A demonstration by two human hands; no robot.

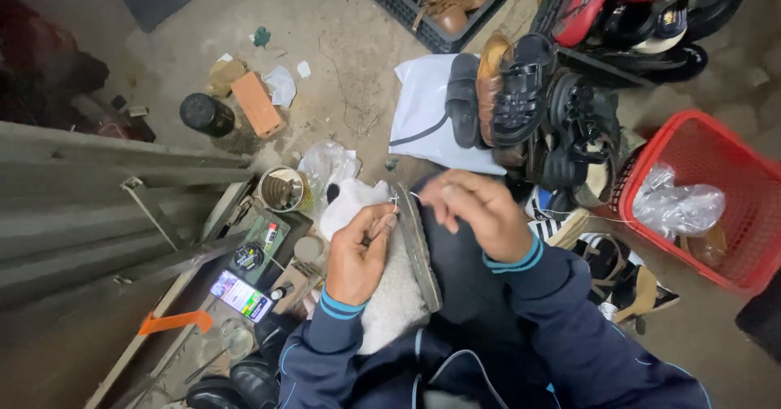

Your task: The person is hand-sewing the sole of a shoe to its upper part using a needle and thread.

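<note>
Head view: we saw both hands meeting over a fleece-lined shoe [403, 287] that lay in the lap, at about six o'clock of the frame. The left hand [359, 254] had its grip pinched together on a small pale piece at the edge of the shoe's sole [417, 242], fingertips touching the rim. The right hand [480, 214], at about one o'clock from the left, had its fingers curled together; a thin thread [419, 196] ran from it toward the left fingertips, though we could not tell exactly what it pinched.

At nine o'clock from the hands, a wooden tray [183, 295] carried small packages: a flat rectangular packet with a white, blue and green label [241, 295], and beside it a dark green flat pack [262, 242]. A round tin [283, 189] stood at eleven o'clock. A white plastic bag [427, 112] lay on the floor at twelve o'clock, touching dark sandals [521, 91]. A red basket [716, 201] at three o'clock held a clear plastic bag [679, 205].
</note>
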